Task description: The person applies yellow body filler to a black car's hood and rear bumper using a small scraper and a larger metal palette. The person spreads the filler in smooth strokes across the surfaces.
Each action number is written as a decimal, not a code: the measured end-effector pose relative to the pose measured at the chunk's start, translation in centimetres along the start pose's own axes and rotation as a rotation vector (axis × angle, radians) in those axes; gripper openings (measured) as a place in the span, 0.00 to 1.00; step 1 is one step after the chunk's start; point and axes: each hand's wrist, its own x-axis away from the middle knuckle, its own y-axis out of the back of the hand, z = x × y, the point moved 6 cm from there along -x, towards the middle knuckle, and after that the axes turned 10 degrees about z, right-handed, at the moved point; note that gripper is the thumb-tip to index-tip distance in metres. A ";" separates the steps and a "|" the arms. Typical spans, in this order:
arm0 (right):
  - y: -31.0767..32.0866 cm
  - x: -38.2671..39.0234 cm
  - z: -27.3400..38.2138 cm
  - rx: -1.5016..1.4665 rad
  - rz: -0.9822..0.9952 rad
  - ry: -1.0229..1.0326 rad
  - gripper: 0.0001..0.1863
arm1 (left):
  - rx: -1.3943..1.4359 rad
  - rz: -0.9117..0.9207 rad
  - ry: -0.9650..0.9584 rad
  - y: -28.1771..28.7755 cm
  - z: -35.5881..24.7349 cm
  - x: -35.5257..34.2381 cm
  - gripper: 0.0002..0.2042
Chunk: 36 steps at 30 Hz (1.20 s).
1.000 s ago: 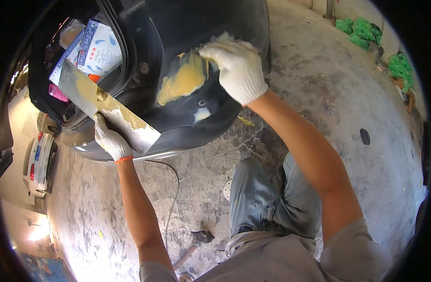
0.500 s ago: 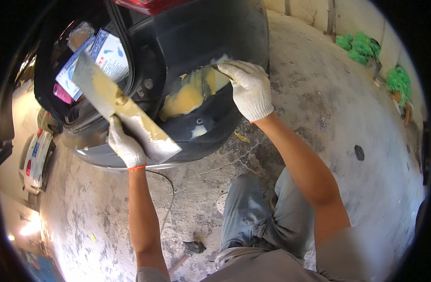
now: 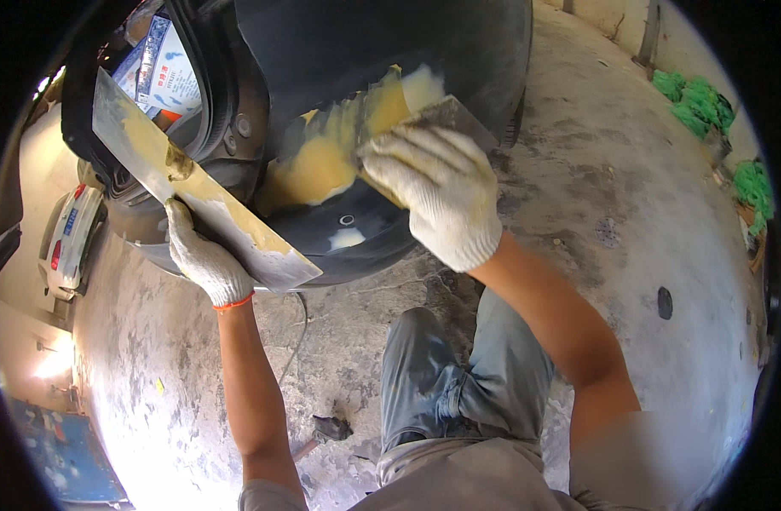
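Note:
My gloved left hand (image 3: 207, 260) grips the lower edge of a long flat metal mixing plate (image 3: 267, 251). Yellow putty is smeared along this plate, with a darker lump (image 3: 179, 163) near its middle. My gloved right hand (image 3: 437, 192) is closed around a thin grey putty spreader (image 3: 465, 119); most of the blade is behind the fingers. The spreader lies at the right end of a yellow putty patch (image 3: 318, 166) on the dark car's rear corner (image 3: 339, 51). A pale patch (image 3: 346, 238) sits lower on the bumper, beside a small ring mark.
Boxes (image 3: 173, 77) lie in the car's open boot at the left. Behind stands a white car (image 3: 71, 238). Green netting (image 3: 693, 102) is heaped along the right wall. A black-headed tool (image 3: 331, 428) and a thin cable (image 3: 298, 341) lie on the concrete floor near my legs.
My right hand has moved lower and turned its back toward me, and the spreader's blade now shows. The plate has shifted left with my left hand. The whole view has shifted slightly.

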 end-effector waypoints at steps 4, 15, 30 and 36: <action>0.1 2.4 0.8 -0.067 0.120 -0.007 0.13 | -0.016 -0.035 0.060 -0.2 -0.2 -0.3 0.18; 1.5 -4.4 -5.5 0.031 -0.124 0.038 0.12 | 0.012 -0.039 0.070 0.2 0.2 -0.6 0.17; 0.8 3.0 -2.5 -0.141 0.035 0.041 0.13 | -0.058 -0.059 0.034 1.1 0.1 -1.3 0.21; 2.4 1.1 -5.7 -0.032 -0.066 -0.025 0.14 | -0.072 -0.075 0.070 0.5 0.1 -0.9 0.21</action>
